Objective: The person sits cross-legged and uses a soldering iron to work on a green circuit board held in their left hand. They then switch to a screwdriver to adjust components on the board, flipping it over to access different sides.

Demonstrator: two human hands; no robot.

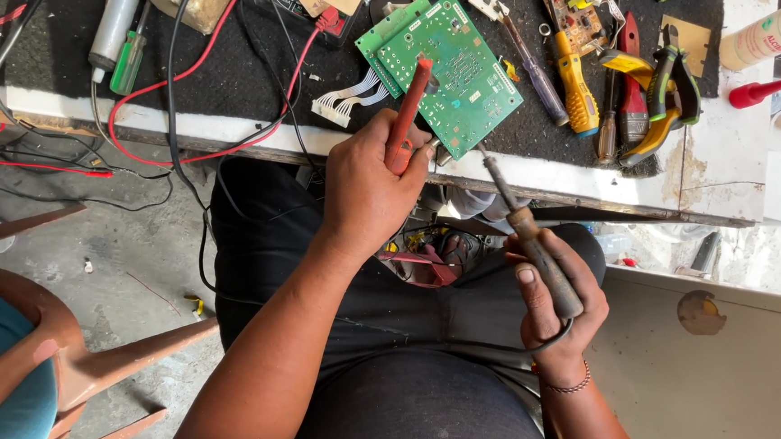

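My left hand (370, 187) grips a red-handled tool (407, 112) whose upper end rests on a green circuit board (458, 74) lying at the bench's front edge. A second green board (376, 40) lies partly under it, with a white ribbon cable (343, 101) at its left. My right hand (556, 311) holds a soldering iron (525, 228) by its dark handle over my lap. The iron's metal tip points up toward the board's lower corner, just below the bench edge.
The black mat (237, 74) on the white bench holds red and black leads (190, 99), yellow-handled screwdrivers (572, 81), pliers (665, 96), a brown circuit board (576, 18), a white bottle (777, 35) and a red nozzle (760, 91). An orange chair (49, 343) stands at lower left.
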